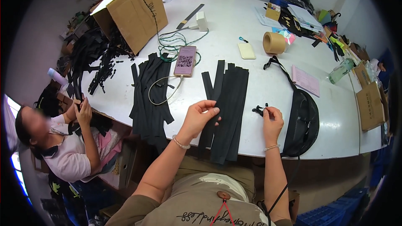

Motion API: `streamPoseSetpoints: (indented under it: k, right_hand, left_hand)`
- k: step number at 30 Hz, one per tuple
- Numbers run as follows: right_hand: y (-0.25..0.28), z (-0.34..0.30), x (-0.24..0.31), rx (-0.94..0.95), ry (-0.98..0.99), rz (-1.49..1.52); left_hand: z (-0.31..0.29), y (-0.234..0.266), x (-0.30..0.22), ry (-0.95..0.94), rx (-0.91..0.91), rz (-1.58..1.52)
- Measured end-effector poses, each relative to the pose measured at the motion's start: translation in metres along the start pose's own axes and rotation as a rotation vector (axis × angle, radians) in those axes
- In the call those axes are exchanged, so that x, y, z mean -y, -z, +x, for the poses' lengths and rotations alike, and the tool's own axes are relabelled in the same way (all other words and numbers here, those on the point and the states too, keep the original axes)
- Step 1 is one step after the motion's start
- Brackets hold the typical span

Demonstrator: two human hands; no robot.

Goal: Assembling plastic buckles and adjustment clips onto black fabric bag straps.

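Black strips [232, 113] and small black parts [259, 110].
I see left hand [196, 120] almost closed at the strips, its hold I cannot tell; right hand [273, 122] pinches the parts.

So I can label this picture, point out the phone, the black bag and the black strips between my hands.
Phone [185, 61], head view: middle of its screen.
Black bag [301, 121], head view: middle of its body.
Black strips [230, 111], head view: upper face of the pile.

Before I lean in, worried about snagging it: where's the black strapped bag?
In the head view, the black strapped bag lies on the white table, right of the person's right hand, just below the pink paper.
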State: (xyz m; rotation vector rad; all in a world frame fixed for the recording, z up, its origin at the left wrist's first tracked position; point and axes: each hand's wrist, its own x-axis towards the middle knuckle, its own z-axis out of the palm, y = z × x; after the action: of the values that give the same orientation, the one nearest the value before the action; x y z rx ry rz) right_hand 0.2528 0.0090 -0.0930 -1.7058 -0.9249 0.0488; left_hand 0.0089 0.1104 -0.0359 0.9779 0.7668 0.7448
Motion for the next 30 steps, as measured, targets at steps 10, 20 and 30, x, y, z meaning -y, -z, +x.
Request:
streamPoseSetpoints:
  k: [10, 20, 30]
  right_hand:
    - [0.004, -0.013, 0.063, 0.029, 0.187, 0.108]
    - [0.011, -0.029, 0.083, 0.245, -0.386, 0.749]
    - [0.007, -0.041, 0.077, 0.254, -0.469, 0.725]
  left_hand:
    - [-0.038, -0.027, 0.010, 0.111, 0.128, -0.024]
    - [-0.063, -0.036, 0.012, 0.277, 0.233, 0.028]
    - [-0.073, -0.032, 0.016, 0.421, 0.310, 0.009]
